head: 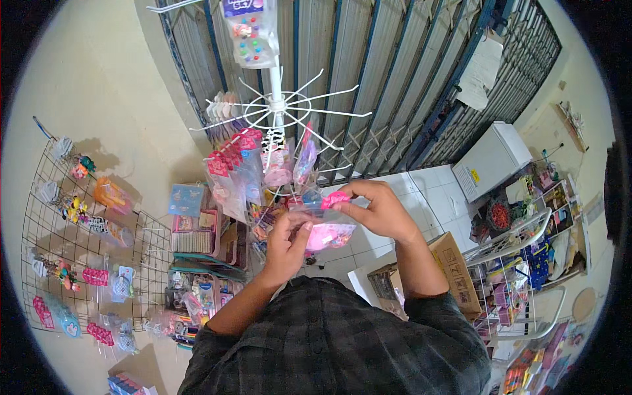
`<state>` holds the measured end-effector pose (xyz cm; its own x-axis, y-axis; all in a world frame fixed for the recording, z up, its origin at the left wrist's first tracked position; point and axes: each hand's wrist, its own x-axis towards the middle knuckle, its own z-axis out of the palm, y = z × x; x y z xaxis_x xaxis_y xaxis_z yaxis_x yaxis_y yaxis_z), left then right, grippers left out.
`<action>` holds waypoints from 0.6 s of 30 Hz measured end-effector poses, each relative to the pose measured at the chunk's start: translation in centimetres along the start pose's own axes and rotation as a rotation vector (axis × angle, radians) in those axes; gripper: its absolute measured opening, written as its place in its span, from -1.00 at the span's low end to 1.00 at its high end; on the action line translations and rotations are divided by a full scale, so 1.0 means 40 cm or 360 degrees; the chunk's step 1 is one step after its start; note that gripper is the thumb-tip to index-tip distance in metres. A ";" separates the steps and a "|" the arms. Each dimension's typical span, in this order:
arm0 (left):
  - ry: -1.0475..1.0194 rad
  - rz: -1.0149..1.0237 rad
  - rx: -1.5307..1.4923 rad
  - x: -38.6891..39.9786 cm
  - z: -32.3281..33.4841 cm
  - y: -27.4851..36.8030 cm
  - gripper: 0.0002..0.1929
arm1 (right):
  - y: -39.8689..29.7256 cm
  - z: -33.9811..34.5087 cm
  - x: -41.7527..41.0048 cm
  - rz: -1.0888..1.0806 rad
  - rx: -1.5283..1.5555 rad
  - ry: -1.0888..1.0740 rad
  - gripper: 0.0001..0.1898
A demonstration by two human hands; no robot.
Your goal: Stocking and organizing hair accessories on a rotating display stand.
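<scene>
A clear plastic packet with pink contents (330, 236) is held in front of my chest. My left hand (290, 242) grips its left side between thumb and fingers. A bright pink tag (335, 199) at the packet's upper end is pinched by my right hand (377, 210). Just beyond my hands rises a white wire display rack (277, 104) with hooks radiating from its pole. Packets with pink header cards (224, 162) hang on its left hooks, and a purple-and-pink packet (305, 160) hangs nearer its middle. Several upper right hooks carry nothing.
On the left are a wall grid (54, 217) with hanging packets and stacked plastic baskets (217, 232) of small goods. A folding metal gate (340, 64) stands behind the rack. To the right are a cardboard box (456, 274), a white wire shelf (535, 296) and a white cabinet (493, 158).
</scene>
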<state>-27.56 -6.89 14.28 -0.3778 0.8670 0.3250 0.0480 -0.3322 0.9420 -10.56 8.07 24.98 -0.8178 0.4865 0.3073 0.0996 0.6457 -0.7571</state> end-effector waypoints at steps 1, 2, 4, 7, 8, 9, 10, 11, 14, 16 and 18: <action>0.0016 0.0010 -0.0068 0.007 0.014 0.011 -0.86 | -0.002 -0.006 0.003 0.0100 -0.0042 0.0060 -0.68; 0.0033 0.0019 -0.0134 0.013 0.021 0.017 -0.85 | -0.002 -0.014 0.006 0.0099 -0.0044 0.0066 -0.68; 0.0010 0.0083 -0.0063 0.025 0.024 0.015 -0.84 | 0.001 -0.033 0.016 -0.0038 0.0004 0.0193 -0.73; -0.0011 0.0169 0.0030 0.048 0.036 0.046 -0.80 | 0.019 -0.056 0.049 -0.0051 0.0279 0.0371 -0.77; -0.0004 0.0192 0.0055 0.053 0.041 0.058 -0.79 | 0.011 -0.066 0.058 -0.0062 0.0283 0.0380 -0.81; -0.0001 0.0199 0.0059 0.056 0.039 0.060 -0.79 | 0.012 -0.070 0.071 -0.0070 0.0284 0.0380 -0.81; 0.0018 0.0182 0.0087 0.058 0.036 0.061 -0.78 | 0.015 -0.073 0.083 -0.0037 0.0302 0.0375 -0.82; 0.0039 0.0165 0.0116 0.059 0.033 0.063 -0.76 | 0.018 -0.073 0.092 -0.0003 0.0321 0.0369 -0.82; 0.0046 0.0172 0.0100 0.065 0.035 0.053 -0.74 | 0.027 -0.064 0.108 -0.0001 0.0495 0.0387 -0.84; 0.0045 0.0195 0.0123 0.068 0.036 0.056 -0.73 | 0.035 -0.062 0.115 -0.0003 0.0546 0.0379 -0.85; 0.0046 0.0215 0.0147 0.069 0.037 0.057 -0.72 | 0.039 -0.061 0.122 -0.0004 0.0598 0.0369 -0.85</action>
<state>-27.12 -4.70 17.44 -0.3884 0.8053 0.4479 0.1845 -0.4082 0.8940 -13.01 12.90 26.71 -0.6646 0.6323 0.3982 -0.1500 0.4092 -0.9000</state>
